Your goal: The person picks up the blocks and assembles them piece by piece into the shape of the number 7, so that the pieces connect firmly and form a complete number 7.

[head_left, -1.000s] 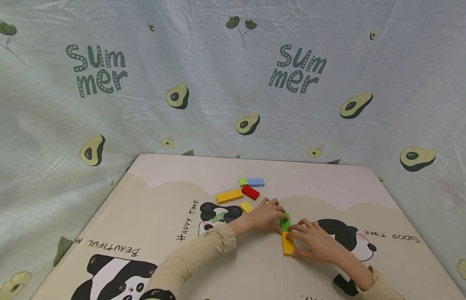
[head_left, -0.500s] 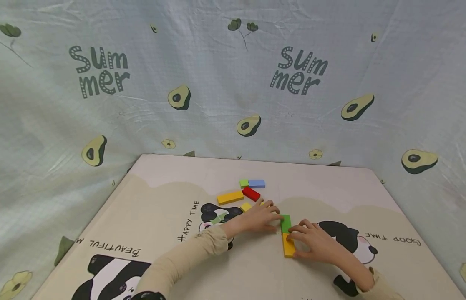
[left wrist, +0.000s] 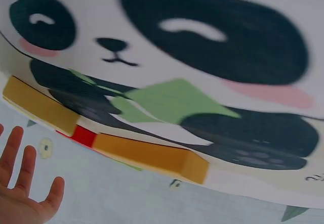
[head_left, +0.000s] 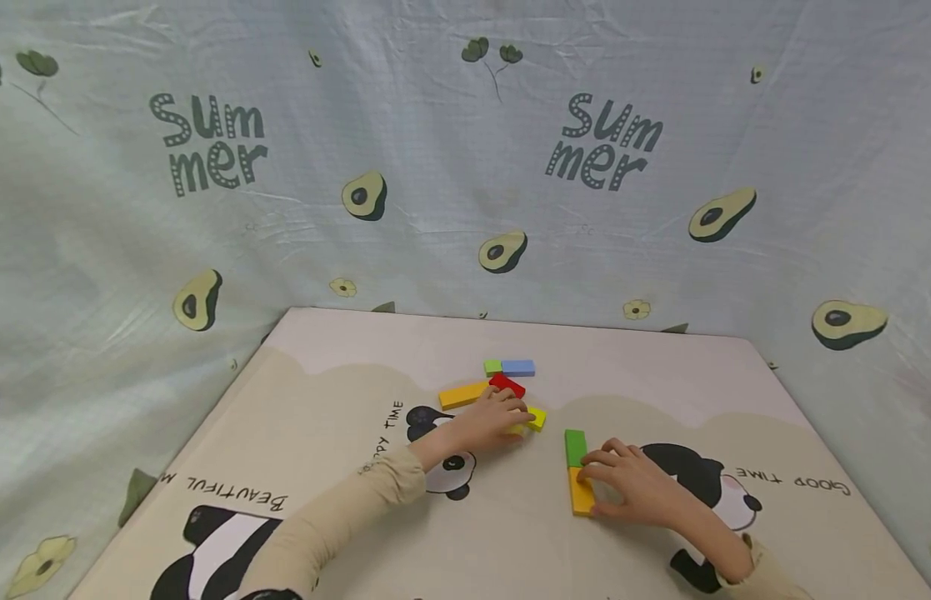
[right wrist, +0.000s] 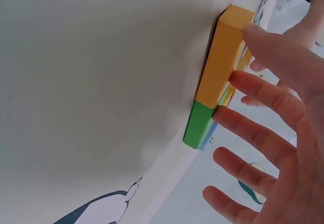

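Observation:
My left hand (head_left: 489,418) reaches over the cluster of blocks, its fingertips beside a yellow block (head_left: 537,418). In the left wrist view its fingers (left wrist: 26,169) are spread, apart from a yellow block (left wrist: 40,104). My right hand (head_left: 639,485) rests at the right side of an orange block (head_left: 580,493). Its thumb and index fingertip touch the block's edge in the right wrist view, with the other fingers (right wrist: 253,135) fairly straight. A green block (right wrist: 198,124) lies end to end with the orange one, forming a straight row.
Behind my left hand lie a red block (head_left: 508,384) and a long orange-yellow block (head_left: 462,396). Farther back, a light green block (head_left: 493,367) adjoins a blue block (head_left: 518,368). The panda-printed mat (head_left: 465,542) ends at a patterned cloth backdrop (head_left: 420,125).
My left hand has left the green block and moved left and back to the yellow blocks. The right hand keeps its place at the orange block.

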A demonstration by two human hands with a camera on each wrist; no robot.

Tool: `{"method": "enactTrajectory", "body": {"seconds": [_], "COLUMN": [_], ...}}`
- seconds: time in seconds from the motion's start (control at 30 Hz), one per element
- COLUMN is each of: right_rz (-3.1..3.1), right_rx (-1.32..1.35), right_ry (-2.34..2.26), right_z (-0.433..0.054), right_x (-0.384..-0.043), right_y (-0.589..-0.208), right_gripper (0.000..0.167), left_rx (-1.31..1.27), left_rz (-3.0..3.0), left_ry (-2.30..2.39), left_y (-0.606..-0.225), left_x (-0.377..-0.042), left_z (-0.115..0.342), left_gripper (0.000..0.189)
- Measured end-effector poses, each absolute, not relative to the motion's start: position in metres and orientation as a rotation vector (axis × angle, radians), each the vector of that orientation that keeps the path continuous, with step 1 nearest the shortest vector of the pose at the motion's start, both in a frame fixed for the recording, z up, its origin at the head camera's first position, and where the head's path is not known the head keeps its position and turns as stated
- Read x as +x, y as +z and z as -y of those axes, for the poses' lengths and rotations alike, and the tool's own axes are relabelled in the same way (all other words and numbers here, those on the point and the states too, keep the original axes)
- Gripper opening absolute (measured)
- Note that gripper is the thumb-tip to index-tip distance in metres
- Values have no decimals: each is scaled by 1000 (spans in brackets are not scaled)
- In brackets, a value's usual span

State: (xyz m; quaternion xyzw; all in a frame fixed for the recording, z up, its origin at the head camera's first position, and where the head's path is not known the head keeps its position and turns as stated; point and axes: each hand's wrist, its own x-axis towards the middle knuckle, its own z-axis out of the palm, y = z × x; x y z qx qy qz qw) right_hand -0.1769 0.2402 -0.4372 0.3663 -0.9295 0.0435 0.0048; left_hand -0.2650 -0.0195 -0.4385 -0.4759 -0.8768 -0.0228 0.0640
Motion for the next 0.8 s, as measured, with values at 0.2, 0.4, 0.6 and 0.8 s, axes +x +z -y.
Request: {"method": "enactTrajectory", "body": {"seconds": [0.2,0.4,0.6,0.8], "right_rz": [2936,2944,2932,2928], "right_rx": [1132,1131,1137,1144], "right_ry": [153,145,137,137], "right_z": [-240,-239,-239,-239], "right_x": [-176,-176,-176,-176], "right_y": [-437,-435,-434,-434], "right_gripper": [33,33,34,33], "left_rx": [-1411,-1401,-1351,-1366], "left_rz": [2614,2548,2536,2581], "left_ry": [-86,-108,-43,-43], "left_y": [-441,-442,-444,-446], "left_x": [-273,-282,-285,-284], "left_z": [37,53,65,72], "left_gripper": [37,35,35,32]}}
